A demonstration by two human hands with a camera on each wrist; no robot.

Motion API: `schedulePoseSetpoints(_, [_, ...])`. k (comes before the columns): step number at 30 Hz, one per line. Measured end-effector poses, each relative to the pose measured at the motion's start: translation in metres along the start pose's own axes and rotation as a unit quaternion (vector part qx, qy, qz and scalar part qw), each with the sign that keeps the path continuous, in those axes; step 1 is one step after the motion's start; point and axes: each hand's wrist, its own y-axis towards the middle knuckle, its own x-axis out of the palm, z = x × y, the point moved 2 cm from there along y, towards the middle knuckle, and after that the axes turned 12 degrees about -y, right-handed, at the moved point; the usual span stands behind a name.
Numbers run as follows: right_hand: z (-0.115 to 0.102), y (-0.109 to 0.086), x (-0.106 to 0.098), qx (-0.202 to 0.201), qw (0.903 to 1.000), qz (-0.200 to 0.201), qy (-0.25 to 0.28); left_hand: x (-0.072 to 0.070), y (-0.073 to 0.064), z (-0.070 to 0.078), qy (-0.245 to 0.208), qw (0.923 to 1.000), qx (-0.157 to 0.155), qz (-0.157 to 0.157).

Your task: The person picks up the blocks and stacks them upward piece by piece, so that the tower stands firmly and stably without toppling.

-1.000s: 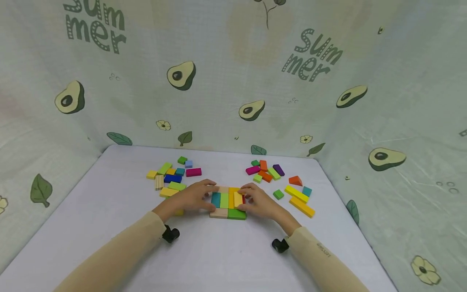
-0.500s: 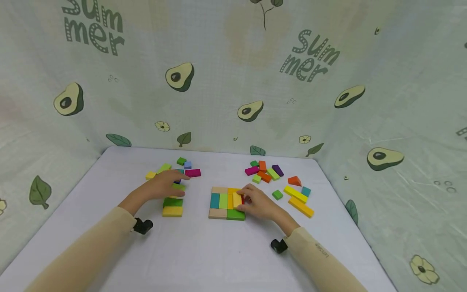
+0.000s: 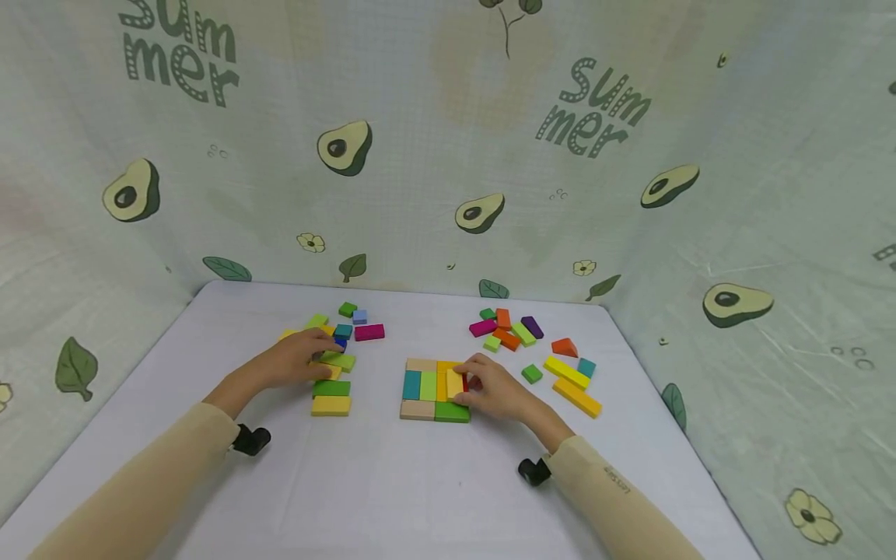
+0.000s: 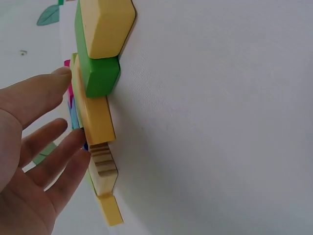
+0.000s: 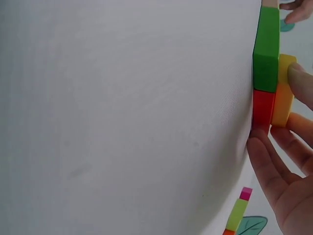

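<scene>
In the head view my left hand (image 3: 290,359) hovers over the left pile, around a yellow block (image 3: 334,371) and a light green block (image 3: 343,360). The left wrist view shows its thumb and fingers apart, close to a yellow block (image 4: 98,117); contact is hard to tell. My right hand (image 3: 493,389) pinches a yellow block (image 5: 283,93) between thumb and fingers. That block lies on top of a flat block rectangle of beige, teal, light green, yellow, red and green pieces. A fingertip is at the end of the red block (image 5: 263,110), beside the green block (image 5: 266,49).
Behind the left hand lie a magenta block (image 3: 369,333), a light blue block (image 3: 360,316) and others. Nearer are a green block (image 3: 331,387) and a yellow block (image 3: 330,406). To the right are an orange wedge (image 3: 565,347), long yellow blocks (image 3: 577,397) and several small ones.
My left hand has left the side of the block rectangle and moved left to the left pile, lately drawing back slightly. The right hand stays in place, holding the yellow block.
</scene>
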Motion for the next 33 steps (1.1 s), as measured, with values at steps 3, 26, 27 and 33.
schedulePoseSetpoints(3, [0.001,-0.001,0.0,0.001,1.0,-0.002,0.001,-0.001,-0.006,-0.001,0.003,0.9999,0.014,0.004])
schedulePoseSetpoints(26, [-0.001,-0.002,-0.002,0.0,1.0,-0.005,0.001,0.003,-0.039,-0.018,-0.038,0.9982,-0.015,-0.043])
schedulePoseSetpoints(27, [-0.001,-0.002,-0.002,0.0,1.0,-0.005,0.002,0.003,-0.038,-0.018,-0.039,0.9984,-0.014,-0.04])
schedulePoseSetpoints(33, [0.001,0.0,-0.001,0.0,1.0,-0.006,0.001,0.0,-0.037,-0.018,-0.039,0.9982,-0.029,-0.036])
